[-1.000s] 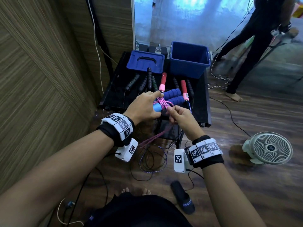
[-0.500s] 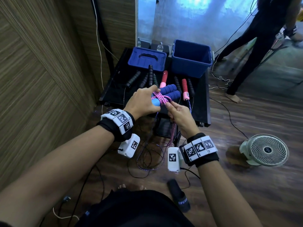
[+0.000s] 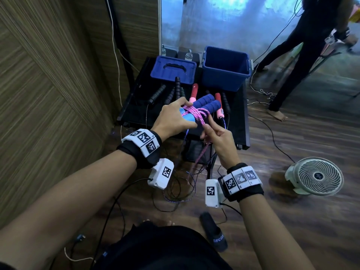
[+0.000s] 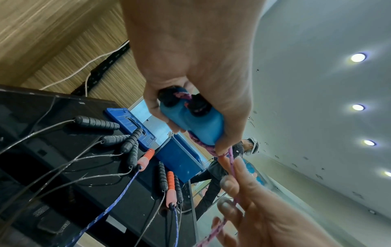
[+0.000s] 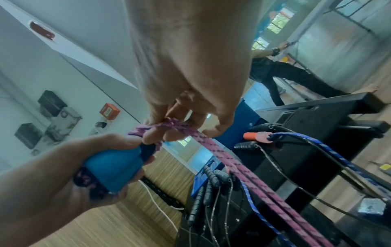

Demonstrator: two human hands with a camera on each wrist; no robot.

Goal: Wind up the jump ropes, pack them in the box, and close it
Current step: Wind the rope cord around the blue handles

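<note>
Counts, left to right on the black table (image 3: 136, 106): approx 6 black ribbed handles (image 3: 157, 92) fanned along the middle w/ thin cords trailing off the near edge, 2 red-pink handles (image 3: 193, 92) w/ a blue-patterned rope, 1 blue lid (image 3: 173, 69) at the far-left corner, handle side up, 1 open blue box (image 3: 226, 67) at the far-right corner. Held over the near edge: 2 blue foam handles (image 3: 206, 103) side by side, long axis running from near-left to far-right, foam ends pointing toward the box, light-blue caps toward the person. Pink rope (image 3: 196, 114) is wound across them in several turns; 2 strands hang down to the floor. Left hand (image 3: 175, 119) grips the cap ends, fingers curled round both handles. Right hand (image 3: 218, 137) is just right of it, thumb and fingers pinching the pink rope at the wraps, other fingers loosely spread. Room: dark wood-plank floor w/ loose cables, 1 black slipper (image 3: 213, 233), 1 white fan (image 3: 319, 176) at right; wood-panel wall at left, 2 bottles behind the lid, 1 other person (image 3: 303, 45) standing far right.
</note>
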